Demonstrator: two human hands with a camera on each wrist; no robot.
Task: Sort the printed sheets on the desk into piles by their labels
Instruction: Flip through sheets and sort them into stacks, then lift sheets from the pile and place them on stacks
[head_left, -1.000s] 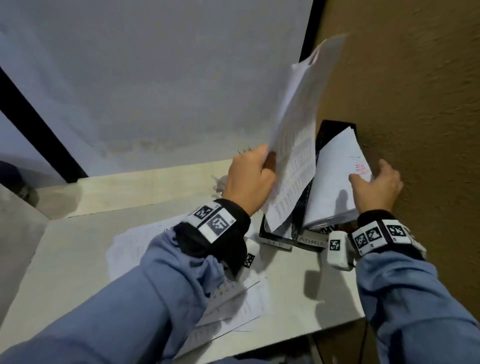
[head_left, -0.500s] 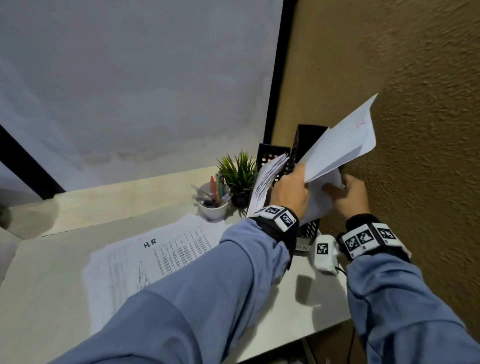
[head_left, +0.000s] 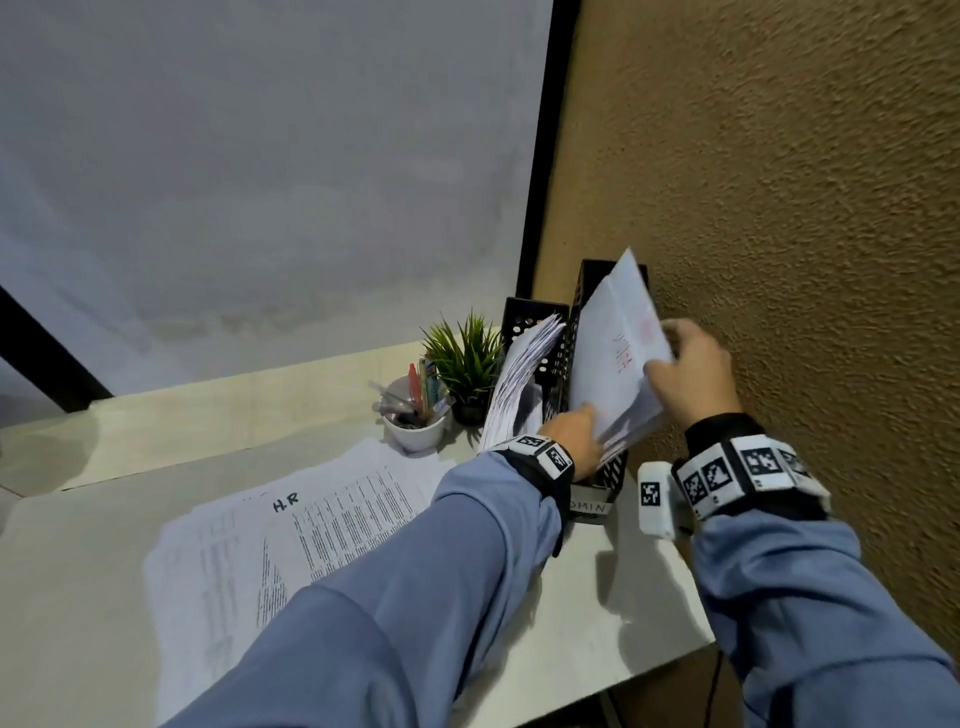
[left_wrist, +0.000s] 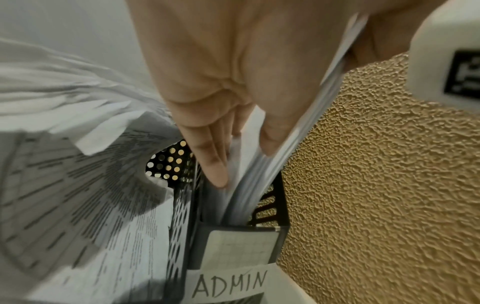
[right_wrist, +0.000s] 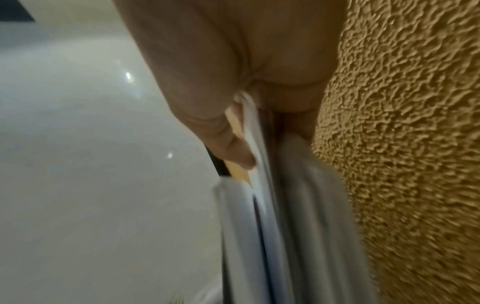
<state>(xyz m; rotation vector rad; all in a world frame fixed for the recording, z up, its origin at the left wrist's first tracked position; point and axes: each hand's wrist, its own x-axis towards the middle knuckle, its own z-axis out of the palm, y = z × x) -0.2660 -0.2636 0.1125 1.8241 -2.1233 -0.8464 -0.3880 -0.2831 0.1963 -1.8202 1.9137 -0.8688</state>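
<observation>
A black perforated holder (head_left: 614, 470) with an ADMIN label (left_wrist: 231, 283) stands against the brown wall. A stack of printed sheets (head_left: 613, 364) with red writing stands in it. My left hand (head_left: 574, 439) reaches into the holder with straight fingers (left_wrist: 213, 164). It pinches a sheet (left_wrist: 235, 156) between them and the thumb, beside the stack. The top edge of the stack (right_wrist: 272, 226) is pinched in my right hand (head_left: 675, 358), which tilts it toward the wall. More sheets (head_left: 311, 525), the top one marked HR, lie spread on the desk.
A second black holder (head_left: 524, 317) full of curled sheets (head_left: 519, 379) stands left of the ADMIN one. A white pen cup (head_left: 415, 431) and a small plant (head_left: 467, 353) sit beside it. The textured wall (head_left: 779, 208) bounds the right; the desk edge (head_left: 649, 670) is near.
The sheet my left hand held high has come down into the ADMIN holder. My right hand has moved up to the top edge of the stack.
</observation>
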